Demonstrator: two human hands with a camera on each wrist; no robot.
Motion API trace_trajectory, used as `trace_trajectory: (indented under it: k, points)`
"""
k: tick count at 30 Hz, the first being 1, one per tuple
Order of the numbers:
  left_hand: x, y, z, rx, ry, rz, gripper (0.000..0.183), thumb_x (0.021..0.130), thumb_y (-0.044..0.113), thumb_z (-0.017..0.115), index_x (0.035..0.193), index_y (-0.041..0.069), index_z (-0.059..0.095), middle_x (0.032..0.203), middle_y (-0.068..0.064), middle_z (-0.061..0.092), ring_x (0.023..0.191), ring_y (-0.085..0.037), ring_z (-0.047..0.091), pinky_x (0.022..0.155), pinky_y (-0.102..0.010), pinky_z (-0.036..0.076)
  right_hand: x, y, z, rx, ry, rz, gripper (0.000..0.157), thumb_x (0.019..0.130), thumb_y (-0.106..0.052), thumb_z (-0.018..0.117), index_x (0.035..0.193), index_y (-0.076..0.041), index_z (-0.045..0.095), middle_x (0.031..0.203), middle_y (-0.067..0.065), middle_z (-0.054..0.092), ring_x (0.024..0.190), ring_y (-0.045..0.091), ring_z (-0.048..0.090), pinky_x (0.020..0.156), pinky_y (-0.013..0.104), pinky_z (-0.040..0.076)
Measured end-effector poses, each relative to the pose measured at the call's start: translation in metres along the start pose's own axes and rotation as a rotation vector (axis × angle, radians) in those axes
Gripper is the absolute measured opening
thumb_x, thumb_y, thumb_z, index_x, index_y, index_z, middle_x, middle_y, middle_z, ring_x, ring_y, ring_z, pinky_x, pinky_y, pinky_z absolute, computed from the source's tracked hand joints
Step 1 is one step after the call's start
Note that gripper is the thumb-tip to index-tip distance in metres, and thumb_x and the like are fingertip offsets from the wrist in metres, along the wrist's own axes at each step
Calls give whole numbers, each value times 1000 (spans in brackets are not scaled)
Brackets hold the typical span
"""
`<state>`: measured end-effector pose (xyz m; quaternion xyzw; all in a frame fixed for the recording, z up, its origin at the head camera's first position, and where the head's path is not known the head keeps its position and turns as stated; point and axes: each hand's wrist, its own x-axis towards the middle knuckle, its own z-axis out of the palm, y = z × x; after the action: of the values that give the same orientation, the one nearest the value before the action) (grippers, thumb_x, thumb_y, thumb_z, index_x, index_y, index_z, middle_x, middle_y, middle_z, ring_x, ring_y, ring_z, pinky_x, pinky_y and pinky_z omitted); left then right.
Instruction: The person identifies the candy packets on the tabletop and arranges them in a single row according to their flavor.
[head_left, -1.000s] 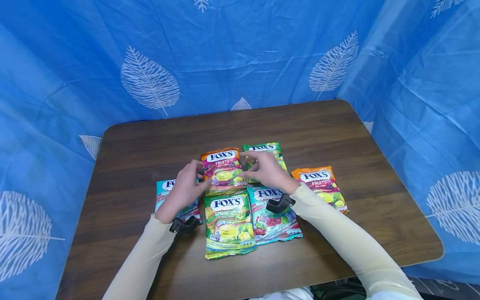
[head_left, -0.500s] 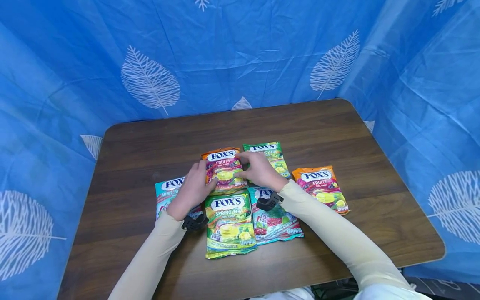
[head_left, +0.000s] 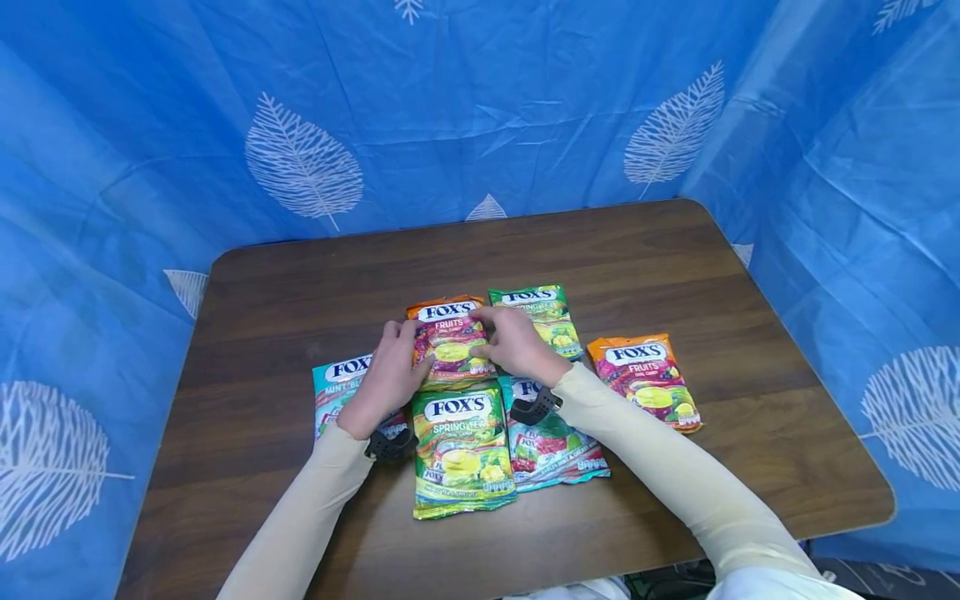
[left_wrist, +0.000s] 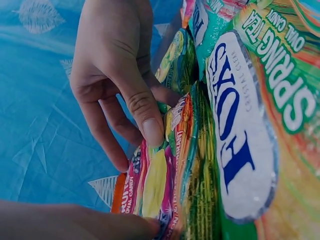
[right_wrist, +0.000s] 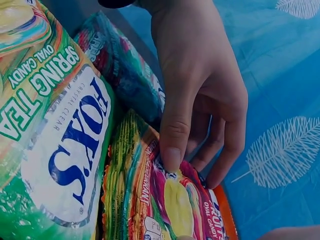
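In the head view an orange and magenta Fox's Fruits candy bag lies between my two hands. My left hand holds its left side, thumb on the front. The right hand grips the opposite side with bent fingers. The left wrist view shows that right hand with its thumb on the printed face and a fingertip at the orange top edge. Seen from the right wrist, my left hand presses its thumb on the face likewise. A green Spring Tea bag lies just in front, nearer me.
A teal mint candy bag lies partly under the left hand. Another teal bag sits below the right wrist. Behind the right hand is a second green bag; farther right lies another Fruits bag. A blue curtain borders the wooden table.
Both hands have closed in on the Fruits bag from its sides, the left moving right and the right moving left. The bags keep nearly the same places.
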<state>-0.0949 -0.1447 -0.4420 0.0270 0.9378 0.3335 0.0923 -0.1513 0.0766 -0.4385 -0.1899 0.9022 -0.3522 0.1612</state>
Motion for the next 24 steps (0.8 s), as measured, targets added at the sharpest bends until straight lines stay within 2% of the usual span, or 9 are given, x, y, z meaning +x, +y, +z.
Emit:
trace_trajectory:
  k: [7, 13, 21, 24]
  points:
    - [1, -4, 1, -49, 28, 32, 61, 102, 11, 79, 154, -1, 49, 141, -27, 45, 123, -42, 56, 108, -60, 54, -3, 2, 1, 26, 22, -49, 57, 98, -11, 85, 151, -6, 64, 127, 14, 67, 91, 20, 69, 82, 36, 61]
    - [0, -4, 0, -76, 34, 38, 60, 101, 10, 80, 153, 0, 51, 140, -25, 44, 123, -41, 54, 108, -58, 55, -8, 4, 0, 53, 45, -77, 54, 98, -9, 84, 149, -9, 67, 120, 10, 64, 96, 21, 71, 84, 38, 61]
    - [-6, -8, -5, -112, 79, 54, 59, 100, 7, 81, 152, -1, 53, 138, -24, 44, 116, -38, 55, 95, -51, 62, -9, 3, 2, 58, 56, -91, 56, 98, -11, 85, 150, -11, 66, 134, 11, 64, 101, 23, 72, 89, 39, 62]
    - [-9, -10, -11, -111, 99, 81, 59, 100, 6, 81, 151, -3, 53, 137, -25, 44, 110, -37, 56, 90, -51, 63, -8, -2, 2, 80, 69, -107, 57, 97, -11, 86, 150, -11, 66, 136, 10, 64, 99, 21, 72, 85, 37, 62]
